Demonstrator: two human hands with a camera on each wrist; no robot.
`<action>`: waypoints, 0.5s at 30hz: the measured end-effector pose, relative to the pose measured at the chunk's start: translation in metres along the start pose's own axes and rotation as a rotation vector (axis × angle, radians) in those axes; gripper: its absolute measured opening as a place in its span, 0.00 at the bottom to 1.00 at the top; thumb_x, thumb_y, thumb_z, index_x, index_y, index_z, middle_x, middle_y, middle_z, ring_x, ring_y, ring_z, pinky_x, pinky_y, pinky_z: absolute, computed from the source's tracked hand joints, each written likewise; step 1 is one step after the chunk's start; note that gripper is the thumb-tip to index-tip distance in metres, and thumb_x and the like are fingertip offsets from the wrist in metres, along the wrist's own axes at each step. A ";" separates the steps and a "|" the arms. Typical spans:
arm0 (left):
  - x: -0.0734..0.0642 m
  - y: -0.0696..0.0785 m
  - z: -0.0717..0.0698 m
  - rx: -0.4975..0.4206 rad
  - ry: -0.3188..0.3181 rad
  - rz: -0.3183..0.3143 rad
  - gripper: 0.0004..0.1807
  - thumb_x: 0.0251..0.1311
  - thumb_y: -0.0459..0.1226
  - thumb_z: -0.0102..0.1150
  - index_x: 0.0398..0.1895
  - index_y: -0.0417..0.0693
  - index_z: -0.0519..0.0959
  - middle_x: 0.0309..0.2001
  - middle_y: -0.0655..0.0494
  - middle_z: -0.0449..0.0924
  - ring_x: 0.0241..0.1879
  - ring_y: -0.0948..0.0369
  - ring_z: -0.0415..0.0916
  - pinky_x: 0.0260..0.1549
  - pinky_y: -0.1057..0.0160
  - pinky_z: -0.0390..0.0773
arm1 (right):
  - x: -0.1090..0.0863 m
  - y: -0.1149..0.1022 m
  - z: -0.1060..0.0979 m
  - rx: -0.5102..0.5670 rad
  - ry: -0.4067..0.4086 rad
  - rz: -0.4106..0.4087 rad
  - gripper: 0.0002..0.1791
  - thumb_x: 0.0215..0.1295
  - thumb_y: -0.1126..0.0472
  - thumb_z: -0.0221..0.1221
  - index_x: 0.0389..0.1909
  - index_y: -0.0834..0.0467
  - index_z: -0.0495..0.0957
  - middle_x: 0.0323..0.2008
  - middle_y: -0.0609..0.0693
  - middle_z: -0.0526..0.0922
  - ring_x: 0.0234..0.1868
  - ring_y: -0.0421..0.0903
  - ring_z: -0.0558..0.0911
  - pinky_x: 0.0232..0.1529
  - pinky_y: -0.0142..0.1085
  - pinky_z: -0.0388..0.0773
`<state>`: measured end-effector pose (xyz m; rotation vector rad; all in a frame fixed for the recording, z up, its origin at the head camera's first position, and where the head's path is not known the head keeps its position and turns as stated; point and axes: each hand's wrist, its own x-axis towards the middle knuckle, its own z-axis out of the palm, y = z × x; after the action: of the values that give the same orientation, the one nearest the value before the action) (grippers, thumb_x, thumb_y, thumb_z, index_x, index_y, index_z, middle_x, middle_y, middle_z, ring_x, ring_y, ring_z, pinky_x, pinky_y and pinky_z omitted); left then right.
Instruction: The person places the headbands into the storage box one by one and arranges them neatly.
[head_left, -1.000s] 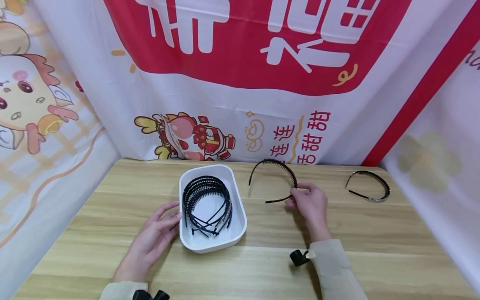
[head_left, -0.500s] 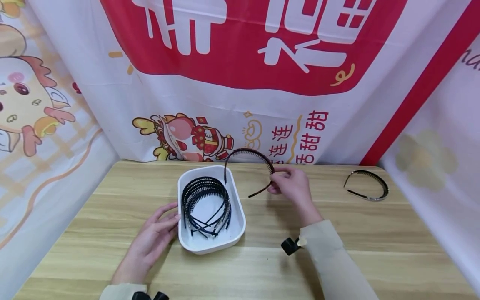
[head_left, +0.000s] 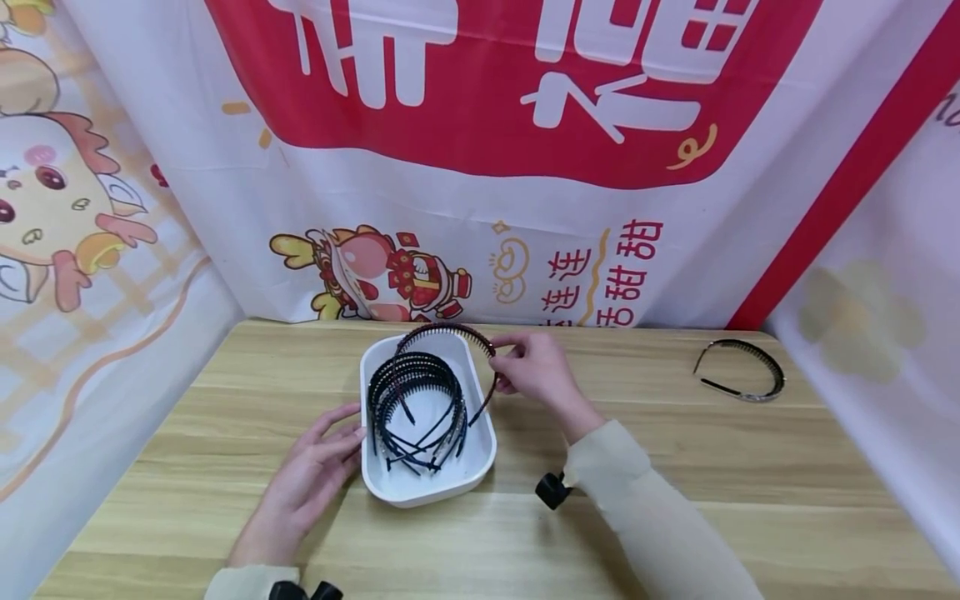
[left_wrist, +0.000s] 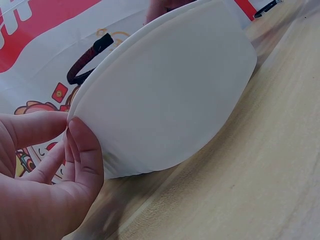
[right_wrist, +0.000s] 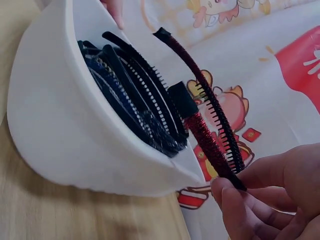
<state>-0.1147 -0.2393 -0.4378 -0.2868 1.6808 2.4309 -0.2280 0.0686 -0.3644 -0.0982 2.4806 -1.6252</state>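
Observation:
My right hand [head_left: 536, 371] pinches a dark red, glittery toothed headband [right_wrist: 205, 137] by one side, thumb against fingers. In the head view the headband's arch stands over the far part of a white plastic box [head_left: 480, 467], its two ends pointing down toward the opening. Several black toothed headbands [head_left: 408, 367] lie nested inside the box, some with sparkling stones. At the box's left side, my left hand [head_left: 315, 475] holds the rim between thumb and finger. The left wrist view shows these fingertips [left_wrist: 85, 145] at the edge of the box's outer wall [left_wrist: 165, 95].
Another black headband [head_left: 742, 371] with a shiny part lies at the right rear of the wooden table [head_left: 675, 467]. A white and red printed cloth [head_left: 480, 158] hangs behind the table's back edge, with more cloth at both sides.
My right hand has carried the dark red headband leftward, from the table right of the box to above the box. The left hand and the box have stayed in place.

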 end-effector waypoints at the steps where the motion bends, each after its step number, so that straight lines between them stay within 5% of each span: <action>1: 0.000 0.000 0.000 -0.002 0.001 0.000 0.21 0.75 0.27 0.54 0.61 0.61 0.78 0.51 0.63 0.86 0.52 0.67 0.82 0.58 0.67 0.83 | 0.000 -0.001 0.003 -0.006 -0.007 -0.003 0.19 0.69 0.69 0.65 0.60 0.60 0.85 0.30 0.58 0.90 0.23 0.47 0.88 0.39 0.50 0.92; 15: -0.001 0.002 0.001 -0.004 -0.005 0.002 0.21 0.74 0.26 0.54 0.62 0.60 0.76 0.54 0.62 0.86 0.54 0.66 0.83 0.59 0.67 0.83 | 0.006 -0.008 0.025 -0.171 -0.063 -0.078 0.18 0.69 0.66 0.66 0.58 0.54 0.88 0.28 0.53 0.90 0.27 0.50 0.89 0.25 0.33 0.84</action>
<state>-0.1143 -0.2393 -0.4357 -0.2788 1.6748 2.4352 -0.2294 0.0423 -0.3678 -0.2676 2.5930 -1.4107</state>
